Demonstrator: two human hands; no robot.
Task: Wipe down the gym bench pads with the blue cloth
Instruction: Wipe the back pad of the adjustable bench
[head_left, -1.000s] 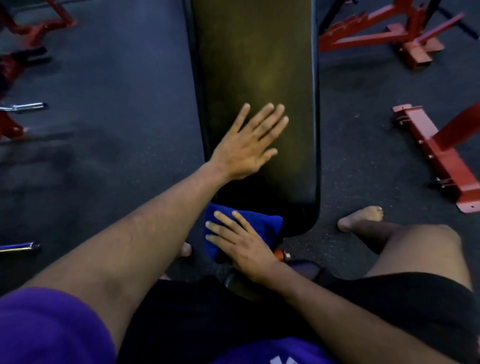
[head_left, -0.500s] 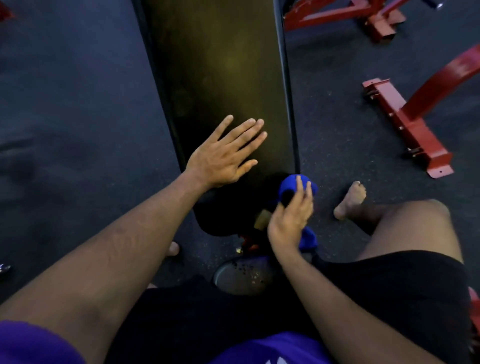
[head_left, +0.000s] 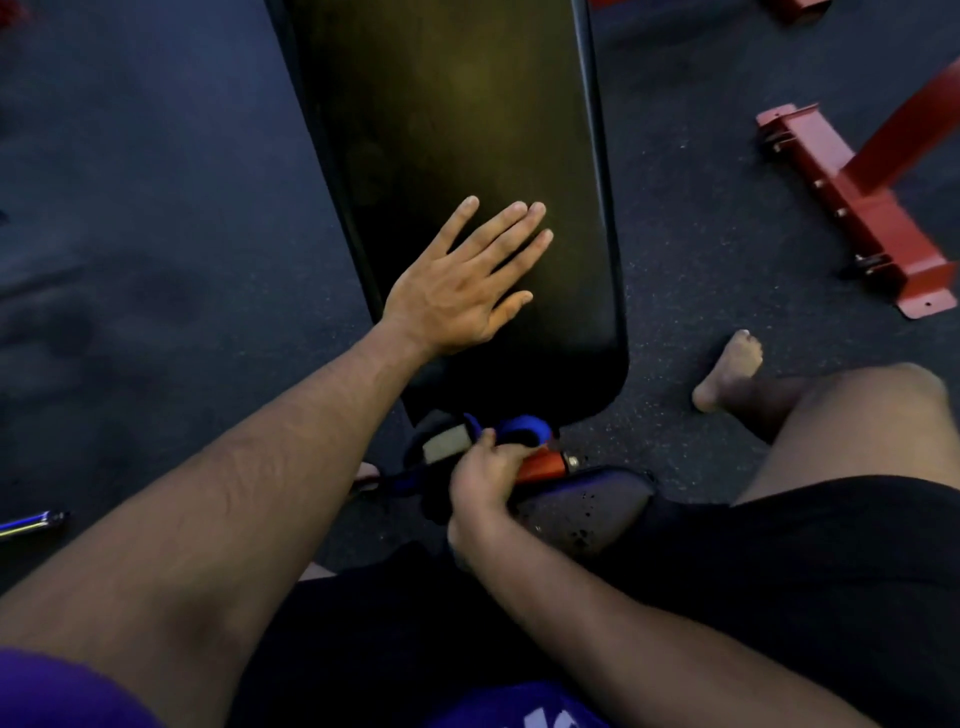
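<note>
A long black back pad (head_left: 457, 130) of the gym bench stretches away from me. My left hand (head_left: 462, 280) lies flat on its near end, fingers straight and spread. Just below the pad's rounded lower edge my right hand (head_left: 488, 473) grips the blue cloth (head_left: 524, 428), bunched in the gap between the back pad and the seat pad (head_left: 587, 512). Only a small blue fold shows above my fingers. An orange-red frame part (head_left: 545, 465) and a pale tag sit in that gap.
I sit astride the bench in black shorts; my bare right foot (head_left: 727, 371) rests on the dark rubber floor. A red steel machine base (head_left: 857, 208) stands at the right. A chrome bar end (head_left: 31, 522) pokes in at the left.
My right hand has brought the cloth from the pad's right edge down into the gap under its lower end. The left hand has stayed flat on the pad.
</note>
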